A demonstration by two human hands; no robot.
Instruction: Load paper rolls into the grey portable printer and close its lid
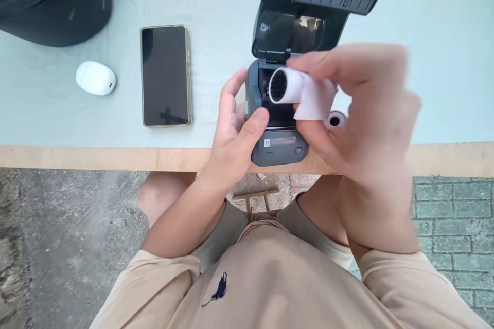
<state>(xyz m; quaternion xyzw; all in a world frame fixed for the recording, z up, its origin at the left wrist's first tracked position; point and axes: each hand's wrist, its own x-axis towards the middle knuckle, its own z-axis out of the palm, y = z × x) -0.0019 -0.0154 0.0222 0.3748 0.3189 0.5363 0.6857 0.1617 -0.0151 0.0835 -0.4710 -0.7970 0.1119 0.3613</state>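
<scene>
Paper roll [295, 85] in our grasp, white with a dark hollow core, hung in the head view over the open bay of a small dark printer [277, 158], its visible end facing left and a loose flap of its sheet drooping. Our right hand [374, 113], blurred, pinched the roll between digits above and below it, while our left hand [235, 133] was wrapped around the printer's left side, thumb over the front corner. Behind the bay stood the raised lid [270, 10]; a second small roll [335, 114] showed beside the right hand, though we could not tell whether they touched. For this step, we judged, a light pinch served best — firm fingers might crease the sheet — with the core level, the flap clear of the bay walls, and the printer braced, since it sat right at the table's wooden edge [116, 159]. As for writing, the printer's front label [283, 141] bore a square symbol and lines too small for us to read; near it, the round button [298, 150] carried what looked like a power mark. We made out no brand on the phone [164, 77].
</scene>
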